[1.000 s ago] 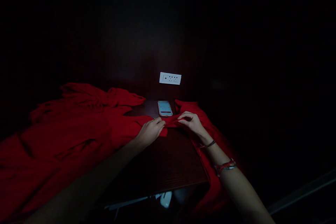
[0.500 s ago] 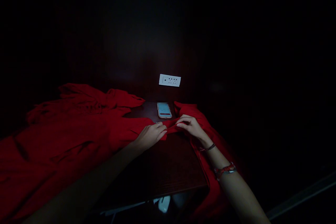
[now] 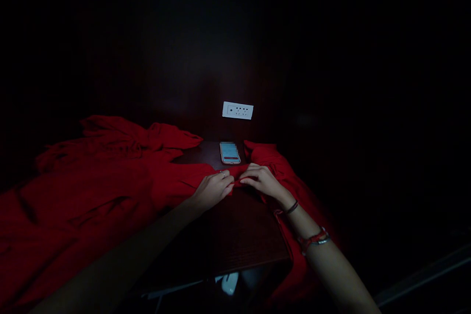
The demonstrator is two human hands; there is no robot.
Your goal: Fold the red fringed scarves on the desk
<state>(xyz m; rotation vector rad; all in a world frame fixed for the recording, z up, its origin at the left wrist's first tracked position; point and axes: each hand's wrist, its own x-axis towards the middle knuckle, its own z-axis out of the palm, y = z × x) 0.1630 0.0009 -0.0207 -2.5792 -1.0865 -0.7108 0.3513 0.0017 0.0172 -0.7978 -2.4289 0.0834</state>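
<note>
A large red cloth (image 3: 91, 191) spreads over the left of the scene and runs across a small dark wooden table (image 3: 231, 235) to its right edge. My left hand (image 3: 215, 188) pinches a fold of the cloth at the table's middle, fingers closed, a ring on one finger. My right hand (image 3: 262, 180) grips the same fold just to the right, fingertips almost touching the left hand's. Bracelets sit on my right wrist.
A phone (image 3: 230, 152) with a lit screen lies on the table just behind my hands. A white wall socket plate (image 3: 237, 110) sits above it on the dark wall. A white object (image 3: 230, 282) shows under the table's front edge. The surroundings are very dark.
My two hands have drawn closer together on the cloth fold and shifted slightly toward me. The cloth between them has bunched up.
</note>
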